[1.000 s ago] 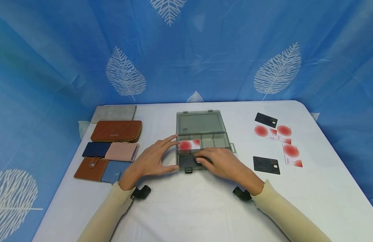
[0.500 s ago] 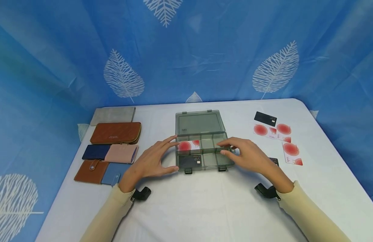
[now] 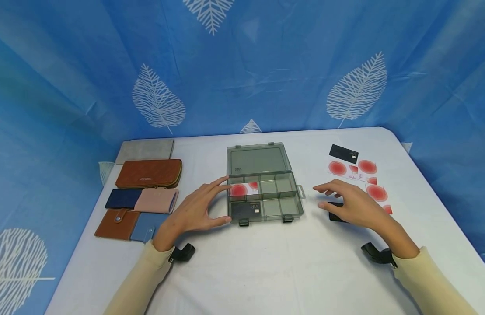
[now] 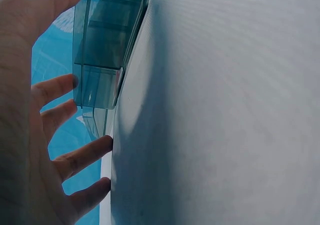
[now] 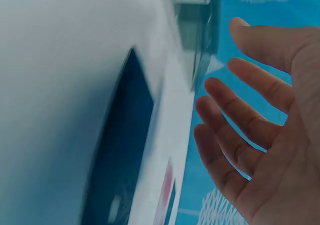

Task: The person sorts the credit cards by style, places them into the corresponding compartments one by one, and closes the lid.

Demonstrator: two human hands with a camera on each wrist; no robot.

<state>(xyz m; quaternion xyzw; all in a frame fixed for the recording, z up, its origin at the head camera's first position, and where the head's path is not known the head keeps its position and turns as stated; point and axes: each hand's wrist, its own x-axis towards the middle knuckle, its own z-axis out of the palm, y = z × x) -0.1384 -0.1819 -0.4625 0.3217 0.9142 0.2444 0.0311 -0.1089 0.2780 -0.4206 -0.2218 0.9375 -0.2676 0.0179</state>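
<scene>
A translucent grey-green compartment box (image 3: 291, 206) stands mid-table with its lid (image 3: 258, 159) folded back. A white card with red circles (image 3: 239, 190) lies in its rear left part, and a black VIP card (image 3: 240, 211) in the front left part. My left hand (image 3: 193, 210) has its fingers spread along the box's left side, fingertips right at the wall. My right hand (image 3: 356, 204) hovers palm down, right of the box, holding nothing. Beneath it a black card (image 3: 336, 217) lies partly hidden; the right wrist view shows this dark card (image 5: 125, 135) below the loosely extended fingers.
Farther right lie another black card (image 3: 343, 153) and several white cards with red circles (image 3: 367, 166). On the left are a grey wallet (image 3: 145, 151), a brown zip wallet (image 3: 149, 172) and several smaller wallets, including a pink one (image 3: 155, 200). A patterned blue curtain (image 3: 246, 78) hangs behind.
My right hand has let go of the black VIP card in the front left compartment and moved right, past the box, to over the loose black card. The left hand stays at the box.
</scene>
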